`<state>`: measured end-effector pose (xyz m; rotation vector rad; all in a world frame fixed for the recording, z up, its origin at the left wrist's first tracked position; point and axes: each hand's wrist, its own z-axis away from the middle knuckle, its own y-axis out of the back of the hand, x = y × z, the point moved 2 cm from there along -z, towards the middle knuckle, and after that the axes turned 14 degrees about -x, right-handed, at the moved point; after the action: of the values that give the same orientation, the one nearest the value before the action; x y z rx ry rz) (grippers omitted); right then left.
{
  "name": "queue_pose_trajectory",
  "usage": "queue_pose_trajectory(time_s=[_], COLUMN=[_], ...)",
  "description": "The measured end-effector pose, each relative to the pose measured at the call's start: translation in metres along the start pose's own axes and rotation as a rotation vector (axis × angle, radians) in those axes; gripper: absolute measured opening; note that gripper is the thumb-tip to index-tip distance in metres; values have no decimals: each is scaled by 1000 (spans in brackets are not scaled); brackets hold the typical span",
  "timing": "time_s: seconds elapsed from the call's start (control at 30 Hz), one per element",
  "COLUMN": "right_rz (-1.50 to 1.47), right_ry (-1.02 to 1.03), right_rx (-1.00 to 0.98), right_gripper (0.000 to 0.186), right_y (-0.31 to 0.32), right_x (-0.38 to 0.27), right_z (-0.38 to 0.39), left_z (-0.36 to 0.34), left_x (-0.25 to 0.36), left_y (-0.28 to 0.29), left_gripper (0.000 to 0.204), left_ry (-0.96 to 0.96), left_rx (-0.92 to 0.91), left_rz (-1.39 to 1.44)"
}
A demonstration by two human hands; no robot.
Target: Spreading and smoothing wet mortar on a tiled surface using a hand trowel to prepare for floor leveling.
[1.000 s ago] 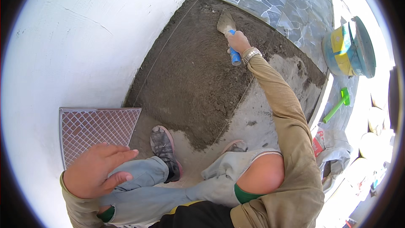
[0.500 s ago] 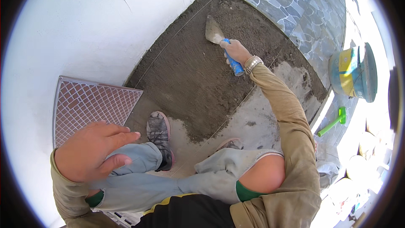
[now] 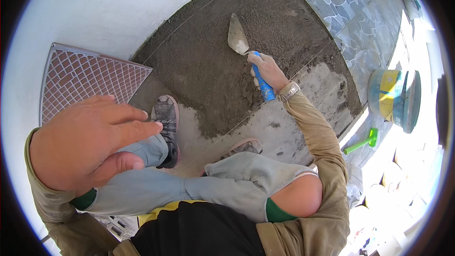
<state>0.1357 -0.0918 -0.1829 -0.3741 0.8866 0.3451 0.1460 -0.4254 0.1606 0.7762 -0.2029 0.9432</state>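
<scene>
My right hand [image 3: 269, 72] is closed around the blue handle of a pointed trowel [image 3: 237, 37]. The metal blade points away from me, over or on a bed of grey-brown mortar [image 3: 204, 76]; whether it touches cannot be told. Over my left knee hangs my left hand [image 3: 102, 137], empty, with its fingers stretched out and slightly bent. A thin string [image 3: 303, 68] runs along the right side of the mortar, and another line follows the wall side.
A patterned tile [image 3: 90, 78] leans at the white wall [image 3: 109, 9]. Grey stone-pattern tiles [image 3: 327, 0] lie at the far right. A blue-yellow bucket [image 3: 389, 97] and a green mallet [image 3: 362, 143] are on the right. My shoe [image 3: 166, 123] stands beside the mortar edge.
The view has shifted, so the bucket, mallet and tile appear lower or further left or right. The trowel blade has turned slightly, still in my right hand. My left hand stays empty.
</scene>
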Motion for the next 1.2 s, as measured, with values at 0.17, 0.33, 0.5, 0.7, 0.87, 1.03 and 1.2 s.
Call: queue_pose_trajectory(time_s=[0.17,0.33,0.5,0.7,0.87,1.03,1.2], right_rz=[-52,194,675,1258,1283,1201,1211], right_ry=[-33,-97,-10,136,26,152,43], right_rx=[163,0,-30,-96,350,18,51], right_gripper=[35,36,31,25,26,26,29], right_y=[6,-34,-35,-12,23,-35,-6], right_x=[-18,-8,-2,-20,-60,-40,-45], right_z=[4,13,46,42,25,8,-21], left_z=[12,16,12,11,12,8,9], left_x=[-7,-13,-16,-8,-8,-10,-5], left_y=[11,1,1,4,4,6,9], left_gripper=[55,54,55,55,56,54,53], left_ry=[39,-9,16,-1,-24,-23,-35], left_rx=[72,152,59,18,72,24,15], left_rz=[71,76,50,24,21,55,47])
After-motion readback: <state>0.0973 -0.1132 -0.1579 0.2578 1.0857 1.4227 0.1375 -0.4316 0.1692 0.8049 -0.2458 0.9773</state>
